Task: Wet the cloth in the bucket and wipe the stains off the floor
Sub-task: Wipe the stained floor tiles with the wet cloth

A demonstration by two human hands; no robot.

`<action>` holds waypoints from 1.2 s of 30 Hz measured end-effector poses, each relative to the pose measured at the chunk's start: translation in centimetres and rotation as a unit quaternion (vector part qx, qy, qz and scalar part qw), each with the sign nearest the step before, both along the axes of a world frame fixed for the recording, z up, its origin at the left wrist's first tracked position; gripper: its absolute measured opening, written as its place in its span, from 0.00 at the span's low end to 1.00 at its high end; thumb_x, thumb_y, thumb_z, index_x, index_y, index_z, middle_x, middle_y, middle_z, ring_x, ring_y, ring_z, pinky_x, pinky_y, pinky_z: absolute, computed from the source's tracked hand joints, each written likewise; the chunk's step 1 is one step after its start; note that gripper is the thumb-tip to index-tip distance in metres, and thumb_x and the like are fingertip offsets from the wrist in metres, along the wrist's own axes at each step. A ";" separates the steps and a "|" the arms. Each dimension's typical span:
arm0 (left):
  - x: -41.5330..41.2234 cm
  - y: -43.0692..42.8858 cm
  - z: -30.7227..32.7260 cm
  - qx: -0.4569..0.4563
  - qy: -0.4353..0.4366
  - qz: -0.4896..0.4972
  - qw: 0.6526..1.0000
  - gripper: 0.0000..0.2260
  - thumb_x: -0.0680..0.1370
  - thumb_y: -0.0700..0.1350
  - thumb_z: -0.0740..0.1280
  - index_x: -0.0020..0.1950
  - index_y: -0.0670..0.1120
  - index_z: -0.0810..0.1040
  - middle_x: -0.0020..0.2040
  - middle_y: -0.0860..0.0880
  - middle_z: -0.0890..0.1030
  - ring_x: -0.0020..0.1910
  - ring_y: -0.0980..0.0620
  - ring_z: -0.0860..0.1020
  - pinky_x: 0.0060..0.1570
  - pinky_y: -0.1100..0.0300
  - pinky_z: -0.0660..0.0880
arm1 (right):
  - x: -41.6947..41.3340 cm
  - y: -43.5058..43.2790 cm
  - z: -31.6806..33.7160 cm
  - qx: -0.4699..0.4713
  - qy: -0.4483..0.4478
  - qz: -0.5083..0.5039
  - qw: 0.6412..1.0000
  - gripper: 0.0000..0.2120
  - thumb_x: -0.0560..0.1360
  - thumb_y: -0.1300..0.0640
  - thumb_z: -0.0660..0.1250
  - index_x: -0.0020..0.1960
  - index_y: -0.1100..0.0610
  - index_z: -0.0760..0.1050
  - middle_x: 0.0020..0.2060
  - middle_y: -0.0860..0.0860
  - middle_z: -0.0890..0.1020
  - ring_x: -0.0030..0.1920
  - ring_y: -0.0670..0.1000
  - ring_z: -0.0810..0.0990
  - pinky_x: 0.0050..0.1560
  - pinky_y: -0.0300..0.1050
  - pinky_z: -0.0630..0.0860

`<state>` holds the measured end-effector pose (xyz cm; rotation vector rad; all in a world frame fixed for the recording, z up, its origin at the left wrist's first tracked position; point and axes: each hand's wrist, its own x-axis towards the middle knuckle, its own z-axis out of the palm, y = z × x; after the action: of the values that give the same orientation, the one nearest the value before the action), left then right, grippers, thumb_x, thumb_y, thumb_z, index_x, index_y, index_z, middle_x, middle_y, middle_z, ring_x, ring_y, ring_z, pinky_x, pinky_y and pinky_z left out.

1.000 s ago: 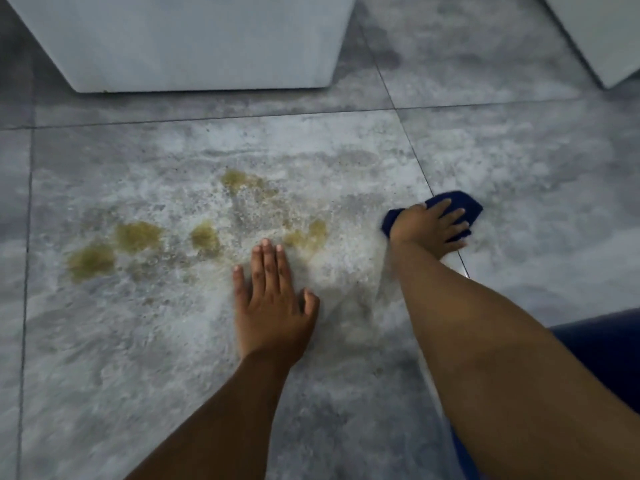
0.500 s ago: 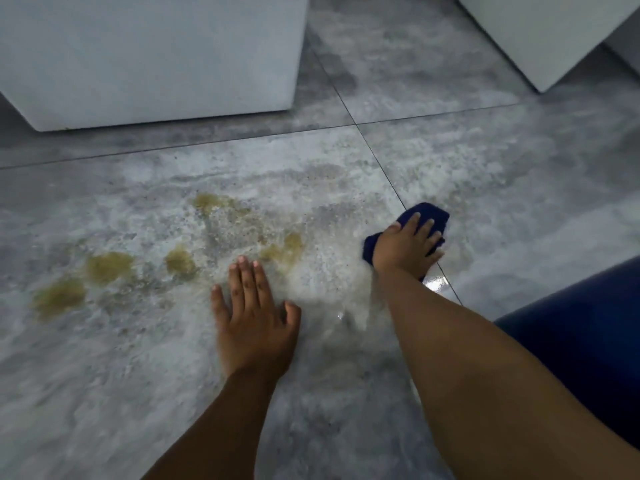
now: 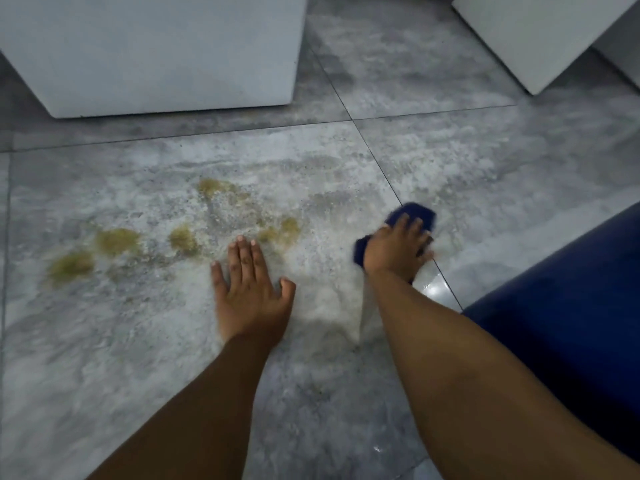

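Note:
Several yellow-green stains [image 3: 116, 241] lie on the grey tiled floor [image 3: 138, 341], spread from the left to the middle of the large tile. My right hand [image 3: 394, 251] presses a dark blue cloth [image 3: 417, 213] flat on the floor, just right of the nearest stain [image 3: 282, 232], beside a tile joint. The cloth shows beyond my fingertips and under my wrist. My left hand [image 3: 249, 289] rests palm down on the floor, fingers apart, below the stains, holding nothing. A wet glossy patch [image 3: 434, 289] lies just behind the cloth. No bucket is in view.
A white block-like base [image 3: 156, 53] stands at the top left, another white one [image 3: 540, 36] at the top right. A dark blue surface [image 3: 561, 323], perhaps my clothed leg, fills the right edge.
My right hand has kept the cloth on the floor by the tile joint, shifting slightly. The view has panned, so the stains and white blocks sit differently. My left hand stays planted.

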<state>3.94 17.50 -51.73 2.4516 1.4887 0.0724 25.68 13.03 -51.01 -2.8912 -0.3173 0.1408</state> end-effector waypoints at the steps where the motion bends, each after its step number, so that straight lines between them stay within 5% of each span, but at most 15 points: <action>1: -0.1 -0.1 0.0 0.003 -0.005 0.003 1.000 0.34 0.77 0.58 0.41 0.77 0.43 0.37 0.78 0.45 0.38 0.76 0.50 0.36 0.74 0.46 0.37 | -0.3 -1.0 0.0 0.003 0.004 -0.056 0.998 0.27 0.81 0.48 0.48 0.78 0.54 0.51 0.78 0.54 0.50 0.77 0.58 0.46 0.74 0.61 0.42; 4: 0.1 0.2 0.1 0.001 -0.012 0.007 1.000 0.33 0.77 0.58 0.42 0.77 0.42 0.36 0.78 0.44 0.38 0.76 0.49 0.36 0.74 0.46 0.37 | -4.9 -2.9 0.2 -0.024 -0.002 -0.078 0.997 0.28 0.82 0.48 0.45 0.79 0.56 0.46 0.78 0.55 0.47 0.77 0.58 0.44 0.74 0.60 0.40; 10: -3.1 -1.1 0.0 0.028 -0.061 0.005 0.998 0.31 0.78 0.57 0.43 0.76 0.40 0.42 0.78 0.41 0.47 0.77 0.47 0.43 0.74 0.48 0.39 | -8.2 -2.2 -0.2 -0.034 -0.048 0.279 0.958 0.26 0.83 0.49 0.45 0.78 0.56 0.48 0.78 0.52 0.49 0.77 0.55 0.45 0.76 0.54 0.42; 14: -9.7 -3.4 0.1 0.011 -0.057 0.084 0.995 0.31 0.78 0.58 0.39 0.76 0.43 0.38 0.77 0.45 0.41 0.76 0.50 0.37 0.71 0.51 0.29 | -9.4 -3.5 -0.1 -0.022 -0.008 0.123 0.992 0.27 0.82 0.49 0.46 0.78 0.58 0.48 0.78 0.54 0.50 0.77 0.57 0.47 0.76 0.56 0.44; 16: -12.1 -3.6 0.2 0.014 -0.040 0.118 0.992 0.31 0.78 0.58 0.38 0.76 0.42 0.40 0.78 0.44 0.44 0.76 0.50 0.38 0.72 0.51 0.30 | -12.8 -4.6 0.0 -0.001 -0.030 0.128 0.991 0.27 0.82 0.50 0.48 0.78 0.58 0.50 0.78 0.55 0.52 0.77 0.58 0.49 0.75 0.57 0.45; 18: -13.6 -3.5 0.3 0.012 -0.018 0.120 0.993 0.32 0.78 0.58 0.37 0.77 0.41 0.41 0.78 0.43 0.44 0.76 0.50 0.37 0.72 0.50 0.31 | -15.8 -5.2 0.0 0.005 -0.031 0.301 0.953 0.26 0.82 0.49 0.48 0.77 0.57 0.55 0.77 0.54 0.56 0.77 0.57 0.52 0.75 0.56 0.47; 20: -14.3 -3.6 0.1 0.012 -0.007 0.088 0.996 0.32 0.78 0.58 0.37 0.77 0.41 0.42 0.78 0.44 0.43 0.76 0.49 0.37 0.72 0.51 0.32 | -17.2 -4.3 0.1 -0.007 -0.009 0.496 0.868 0.27 0.81 0.46 0.45 0.77 0.54 0.55 0.77 0.50 0.55 0.77 0.54 0.51 0.76 0.54 0.46; 22: -14.5 -3.8 0.0 0.012 -0.011 0.051 0.999 0.31 0.78 0.59 0.38 0.77 0.42 0.42 0.78 0.44 0.42 0.76 0.49 0.37 0.73 0.52 0.33 | -16.5 -1.4 0.5 -0.024 0.018 0.578 0.815 0.27 0.81 0.45 0.43 0.78 0.52 0.50 0.78 0.47 0.50 0.77 0.51 0.44 0.76 0.53 0.42; 24: -14.6 -3.7 0.0 0.008 -0.021 0.048 0.999 0.32 0.78 0.59 0.39 0.77 0.43 0.41 0.77 0.45 0.41 0.76 0.50 0.37 0.73 0.53 0.34 | -14.8 1.5 0.4 -0.047 0.003 0.584 0.810 0.26 0.82 0.47 0.46 0.78 0.51 0.48 0.78 0.48 0.49 0.77 0.51 0.43 0.76 0.53 0.40; 29: -14.6 -3.5 -0.3 0.020 -0.011 0.056 0.998 0.31 0.79 0.58 0.44 0.77 0.41 0.49 0.78 0.43 0.48 0.77 0.48 0.45 0.74 0.50 0.41 | -15.6 2.5 0.7 -0.058 -0.022 0.381 0.922 0.27 0.81 0.54 0.52 0.78 0.55 0.49 0.78 0.53 0.51 0.77 0.58 0.46 0.75 0.58 0.46; 36: -14.5 -3.5 -0.5 0.019 -0.013 0.055 0.998 0.31 0.79 0.57 0.48 0.78 0.41 0.49 0.78 0.43 0.49 0.78 0.48 0.45 0.74 0.49 0.43 | -17.1 6.8 0.4 -0.008 0.017 0.512 0.859 0.24 0.83 0.51 0.50 0.78 0.51 0.53 0.78 0.50 0.53 0.77 0.55 0.46 0.75 0.56 0.45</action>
<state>-10.60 14.05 -52.21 2.3865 1.6226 0.1555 8.56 19.84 -50.60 -2.3857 -1.7943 0.3553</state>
